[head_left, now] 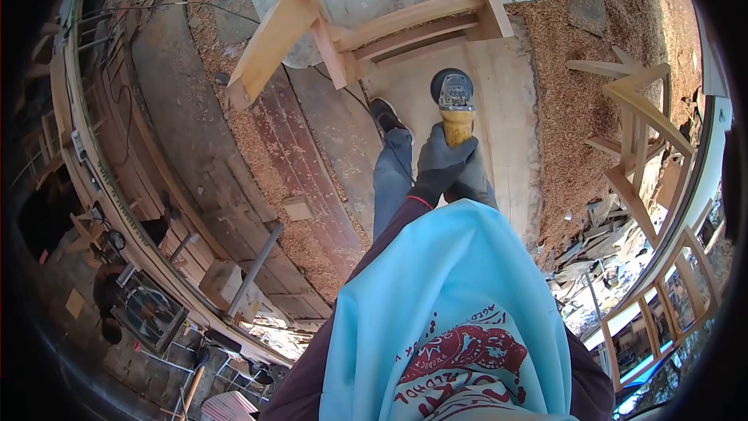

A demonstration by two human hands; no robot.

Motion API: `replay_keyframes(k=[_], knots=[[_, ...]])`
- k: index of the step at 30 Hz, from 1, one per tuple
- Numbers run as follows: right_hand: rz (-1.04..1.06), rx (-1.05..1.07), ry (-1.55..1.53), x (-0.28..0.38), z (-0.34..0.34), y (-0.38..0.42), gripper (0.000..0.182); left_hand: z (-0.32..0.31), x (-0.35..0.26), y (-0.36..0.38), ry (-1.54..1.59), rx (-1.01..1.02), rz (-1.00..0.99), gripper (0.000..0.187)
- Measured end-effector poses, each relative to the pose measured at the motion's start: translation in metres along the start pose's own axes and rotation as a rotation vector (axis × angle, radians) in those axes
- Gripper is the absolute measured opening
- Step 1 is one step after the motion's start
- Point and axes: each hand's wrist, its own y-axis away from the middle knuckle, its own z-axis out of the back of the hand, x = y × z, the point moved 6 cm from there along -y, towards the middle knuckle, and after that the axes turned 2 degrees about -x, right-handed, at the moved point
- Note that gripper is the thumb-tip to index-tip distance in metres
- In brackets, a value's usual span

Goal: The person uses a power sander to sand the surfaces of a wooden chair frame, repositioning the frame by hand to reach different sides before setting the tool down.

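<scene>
A yellow angle grinder [458, 121] with a grey metal head and a dark round disc points away from me. My left hand [441, 162], in a dark grey glove, is closed around the rear of its body. My right hand [470, 179], gloved as well, is closed at the back end of the grinder, partly covered by the left hand and the light blue apron [436, 288]. Just beyond the disc stands a wooden frame [417, 19] of pale, angled pieces, with a gap between the disc and its lower rail.
Wood shavings [573, 148] cover the ground around pale boards [506, 140]. Another wooden frame [643, 132] stands at right. A thin dark cable [343, 86] runs near my shoe [386, 115]. A small wood block [297, 208] lies at left. Another person [109, 300] is at lower left.
</scene>
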Motion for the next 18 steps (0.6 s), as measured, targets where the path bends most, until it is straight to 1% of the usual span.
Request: replay_keyframes(k=[7,9,12,14,16,18], knots=[[-0.037,-0.018,-0.011,-0.001,-0.005,0.006,0.049,0.021,0.012,-0.007,-0.015,0.024,0.009,0.065],[-0.040,-0.019,-0.014,0.000,-0.006,0.004,0.048,0.024,0.012,-0.010,-0.090,0.036,0.026,0.065],[-0.032,-0.016,-0.016,0.003,-0.010,0.001,0.048,0.024,0.010,-0.012,-0.044,0.069,-0.010,0.065],[-0.028,-0.006,-0.019,0.005,-0.014,-0.002,0.048,0.024,0.008,-0.014,-0.069,0.051,-0.009,0.064],[-0.020,0.002,-0.020,0.008,-0.017,-0.003,0.048,0.020,0.007,-0.012,-0.091,0.101,0.043,0.063],[-0.015,0.004,-0.017,0.012,-0.016,-0.002,0.048,0.016,0.007,-0.010,-0.057,0.117,0.045,0.062]])
